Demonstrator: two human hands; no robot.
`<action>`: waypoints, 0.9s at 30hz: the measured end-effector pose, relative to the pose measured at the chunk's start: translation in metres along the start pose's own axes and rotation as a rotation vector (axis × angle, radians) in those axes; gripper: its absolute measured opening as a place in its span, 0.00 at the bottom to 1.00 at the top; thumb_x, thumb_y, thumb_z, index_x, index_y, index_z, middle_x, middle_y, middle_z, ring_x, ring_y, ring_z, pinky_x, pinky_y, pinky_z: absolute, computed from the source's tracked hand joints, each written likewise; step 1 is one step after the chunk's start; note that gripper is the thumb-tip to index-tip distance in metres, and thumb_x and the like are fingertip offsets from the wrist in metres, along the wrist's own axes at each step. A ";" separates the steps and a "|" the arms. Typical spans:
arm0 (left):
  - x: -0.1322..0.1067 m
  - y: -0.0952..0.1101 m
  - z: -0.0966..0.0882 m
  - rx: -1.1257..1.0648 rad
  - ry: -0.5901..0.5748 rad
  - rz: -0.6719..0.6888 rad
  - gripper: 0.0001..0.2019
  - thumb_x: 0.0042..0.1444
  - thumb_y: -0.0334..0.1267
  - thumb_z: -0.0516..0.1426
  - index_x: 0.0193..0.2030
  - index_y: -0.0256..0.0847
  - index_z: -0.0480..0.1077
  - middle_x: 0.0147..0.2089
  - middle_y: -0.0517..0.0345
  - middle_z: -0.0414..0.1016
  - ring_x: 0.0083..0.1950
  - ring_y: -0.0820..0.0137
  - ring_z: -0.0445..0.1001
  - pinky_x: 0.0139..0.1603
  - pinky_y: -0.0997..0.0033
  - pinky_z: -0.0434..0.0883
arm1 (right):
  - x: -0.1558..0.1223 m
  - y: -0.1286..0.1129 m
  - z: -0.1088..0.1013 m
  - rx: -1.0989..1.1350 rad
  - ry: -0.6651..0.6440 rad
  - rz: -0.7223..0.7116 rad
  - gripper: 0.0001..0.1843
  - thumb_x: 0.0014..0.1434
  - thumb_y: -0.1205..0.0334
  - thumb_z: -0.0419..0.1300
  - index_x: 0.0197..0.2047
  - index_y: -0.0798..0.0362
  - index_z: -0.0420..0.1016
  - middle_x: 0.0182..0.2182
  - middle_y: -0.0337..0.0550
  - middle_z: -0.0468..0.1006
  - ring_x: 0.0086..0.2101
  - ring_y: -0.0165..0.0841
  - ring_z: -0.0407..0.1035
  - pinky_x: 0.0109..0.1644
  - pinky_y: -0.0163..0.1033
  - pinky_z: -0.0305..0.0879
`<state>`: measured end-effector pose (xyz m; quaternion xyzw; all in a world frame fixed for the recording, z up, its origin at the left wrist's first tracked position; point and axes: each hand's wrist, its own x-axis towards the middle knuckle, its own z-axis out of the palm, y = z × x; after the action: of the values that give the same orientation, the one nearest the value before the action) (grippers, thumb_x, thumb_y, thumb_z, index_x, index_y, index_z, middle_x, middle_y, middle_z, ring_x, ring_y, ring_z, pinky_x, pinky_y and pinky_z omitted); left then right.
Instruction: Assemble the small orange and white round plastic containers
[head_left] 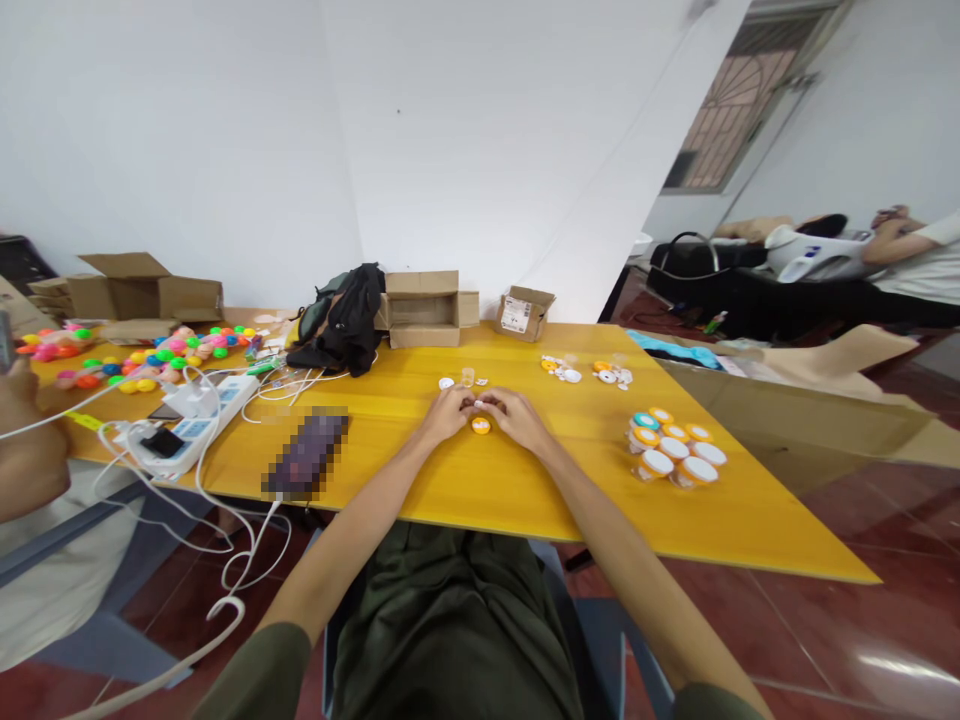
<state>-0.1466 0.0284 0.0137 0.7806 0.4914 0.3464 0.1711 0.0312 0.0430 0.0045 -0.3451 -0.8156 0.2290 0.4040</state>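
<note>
My left hand (448, 411) and my right hand (516, 414) meet over the yellow table (525, 480), fingers curled and pinched together on a small white piece (477, 405) held between them. Just below the fingertips a small orange-and-white round cap (481, 426) lies on the table. A little beyond my hands sit a white cap (446, 383) and a small clear piece (468, 377).
Wrapped orange and white round tubs (675, 446) lie at the right. Small parts (592, 371), cardboard boxes (424, 306), a black bag (346, 318), a power strip with cables (196, 422), a phone (306, 455) and colourful balls (161, 356) spread across the table. Another person's arm (26, 440) is at the left.
</note>
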 end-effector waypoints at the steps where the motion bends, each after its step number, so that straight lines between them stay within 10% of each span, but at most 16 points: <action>1: 0.000 -0.001 0.000 0.002 0.004 0.007 0.06 0.57 0.29 0.59 0.29 0.39 0.73 0.34 0.58 0.73 0.35 0.70 0.69 0.40 0.72 0.68 | 0.000 0.000 0.000 -0.001 -0.001 0.005 0.07 0.61 0.60 0.58 0.35 0.48 0.78 0.35 0.42 0.83 0.36 0.37 0.75 0.44 0.41 0.71; 27: -0.001 0.006 -0.004 0.015 -0.010 -0.014 0.07 0.57 0.27 0.58 0.30 0.39 0.76 0.34 0.57 0.76 0.38 0.69 0.72 0.44 0.71 0.70 | 0.000 -0.001 -0.002 -0.024 -0.049 0.026 0.06 0.58 0.63 0.58 0.36 0.48 0.77 0.34 0.41 0.81 0.34 0.36 0.74 0.42 0.40 0.70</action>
<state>-0.1459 0.0241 0.0197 0.7800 0.4987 0.3376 0.1702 0.0329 0.0423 0.0062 -0.3549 -0.8233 0.2330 0.3768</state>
